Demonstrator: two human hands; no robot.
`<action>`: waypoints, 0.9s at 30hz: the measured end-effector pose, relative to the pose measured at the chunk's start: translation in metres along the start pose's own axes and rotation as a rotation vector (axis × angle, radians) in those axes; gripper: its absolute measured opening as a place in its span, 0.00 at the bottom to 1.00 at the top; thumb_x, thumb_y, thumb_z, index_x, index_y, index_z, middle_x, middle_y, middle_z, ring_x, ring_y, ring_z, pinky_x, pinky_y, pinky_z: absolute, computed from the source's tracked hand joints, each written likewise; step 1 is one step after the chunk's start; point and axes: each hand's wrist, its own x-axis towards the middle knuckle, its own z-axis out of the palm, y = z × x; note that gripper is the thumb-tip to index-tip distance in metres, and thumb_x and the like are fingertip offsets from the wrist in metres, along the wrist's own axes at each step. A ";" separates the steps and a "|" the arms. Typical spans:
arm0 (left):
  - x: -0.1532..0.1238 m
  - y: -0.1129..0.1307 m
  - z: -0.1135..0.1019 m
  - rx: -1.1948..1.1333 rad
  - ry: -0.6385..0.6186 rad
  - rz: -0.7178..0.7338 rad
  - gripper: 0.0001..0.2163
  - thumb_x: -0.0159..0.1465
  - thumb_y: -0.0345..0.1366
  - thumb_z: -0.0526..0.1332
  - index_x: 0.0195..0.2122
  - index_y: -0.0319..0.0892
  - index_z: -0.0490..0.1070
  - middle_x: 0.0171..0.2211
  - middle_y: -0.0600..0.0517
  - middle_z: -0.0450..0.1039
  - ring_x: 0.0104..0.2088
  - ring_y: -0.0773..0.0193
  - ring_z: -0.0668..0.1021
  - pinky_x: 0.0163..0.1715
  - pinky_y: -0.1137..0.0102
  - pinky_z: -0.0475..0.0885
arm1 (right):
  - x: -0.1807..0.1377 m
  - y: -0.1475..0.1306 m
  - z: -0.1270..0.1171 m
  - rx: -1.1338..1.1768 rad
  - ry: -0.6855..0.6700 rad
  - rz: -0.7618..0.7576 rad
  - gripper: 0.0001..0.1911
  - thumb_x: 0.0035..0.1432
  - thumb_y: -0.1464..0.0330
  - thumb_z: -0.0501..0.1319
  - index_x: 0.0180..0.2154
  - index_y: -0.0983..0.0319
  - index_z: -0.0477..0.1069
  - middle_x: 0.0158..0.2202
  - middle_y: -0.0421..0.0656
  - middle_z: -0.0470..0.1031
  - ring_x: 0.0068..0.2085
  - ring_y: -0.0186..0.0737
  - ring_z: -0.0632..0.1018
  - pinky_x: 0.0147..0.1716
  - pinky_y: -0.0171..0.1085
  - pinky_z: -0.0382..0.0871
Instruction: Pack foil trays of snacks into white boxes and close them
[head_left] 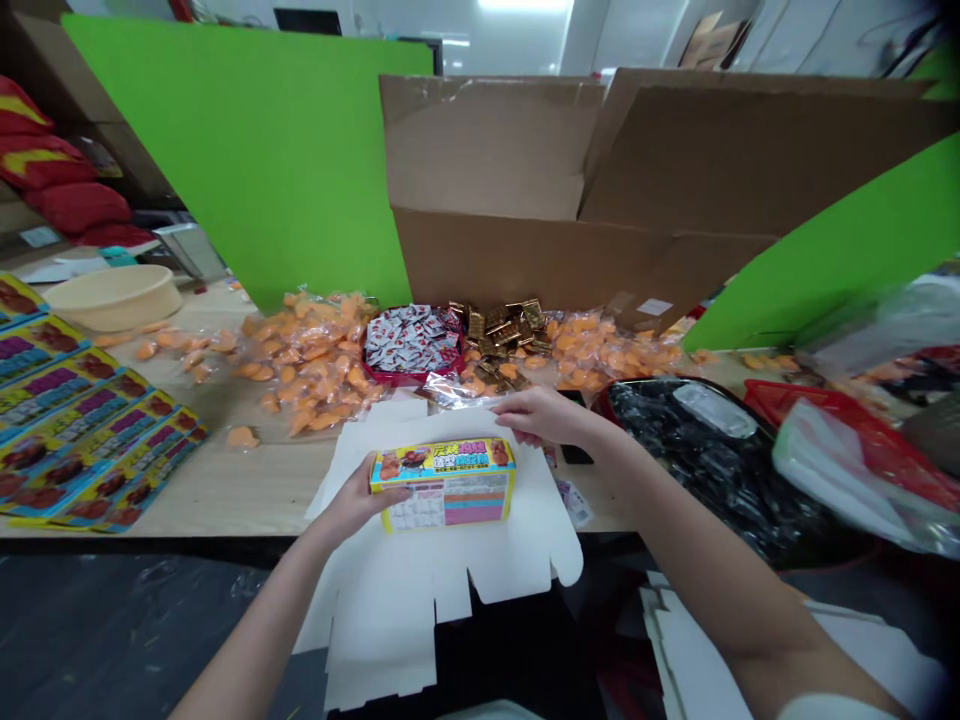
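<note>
Fingers of the left hand (354, 505) closed round the left end of a yellow box (442, 480), thumb on its near side. Fingers of the right hand (546, 412) drawn close together beyond the box's upper right corner, next to a clear wrapper (454, 390); cannot tell whether they grip it.

Box sits at the centre of the frame, over white card (517, 560) that lies flat, partly past the near edge of the surface (270, 500).

Progress, as judged: box is folded into shape, printed top and near side squared up. Far side and right end not clear enough to call sealed. Contents hidden; cannot say whether it is filled.

Plenty of loose stock left. Centre: red tray (371, 372) heaped with sachets (412, 338); gold packets (521, 325) just right of it. Orange pieces (319, 350) in clear bags left of the tray, more bags (600, 345) to the right. Right of frame: black tub (611, 405) full of dark wrapped items (667, 460).

Left edge: printed cards (97, 430) overlapping, apparently flat. Reads as mid-batch; no second made-up box spotted.
</note>
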 end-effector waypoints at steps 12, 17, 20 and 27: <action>0.005 -0.016 0.012 -0.065 0.204 0.127 0.37 0.53 0.47 0.68 0.60 0.47 0.51 0.49 0.47 0.70 0.48 0.54 0.76 0.46 0.60 0.72 | -0.043 0.026 0.084 -0.521 0.507 -0.276 0.17 0.65 0.67 0.52 0.54 0.64 0.68 0.43 0.49 0.78 0.42 0.44 0.77 0.42 0.41 0.72; 0.005 0.035 -0.029 0.421 0.183 0.366 0.20 0.62 0.46 0.57 0.53 0.46 0.66 0.50 0.45 0.68 0.53 0.56 0.71 0.51 0.62 0.67 | -0.047 0.044 0.109 -0.719 0.672 -0.405 0.22 0.65 0.67 0.55 0.59 0.66 0.60 0.39 0.49 0.78 0.39 0.46 0.77 0.40 0.43 0.73; 0.011 0.077 -0.045 0.902 0.053 0.257 0.09 0.61 0.39 0.57 0.34 0.42 0.74 0.32 0.49 0.73 0.38 0.58 0.76 0.42 0.65 0.70 | -0.041 0.044 0.107 -0.721 0.713 -0.436 0.22 0.65 0.66 0.54 0.59 0.64 0.60 0.37 0.48 0.78 0.36 0.46 0.77 0.36 0.43 0.74; 0.004 0.080 -0.021 1.020 0.119 0.153 0.18 0.61 0.28 0.50 0.50 0.38 0.71 0.33 0.47 0.76 0.34 0.60 0.77 0.36 0.68 0.70 | -0.038 0.044 0.108 -0.563 0.676 -0.384 0.21 0.65 0.63 0.54 0.58 0.58 0.62 0.39 0.48 0.78 0.38 0.49 0.78 0.38 0.46 0.74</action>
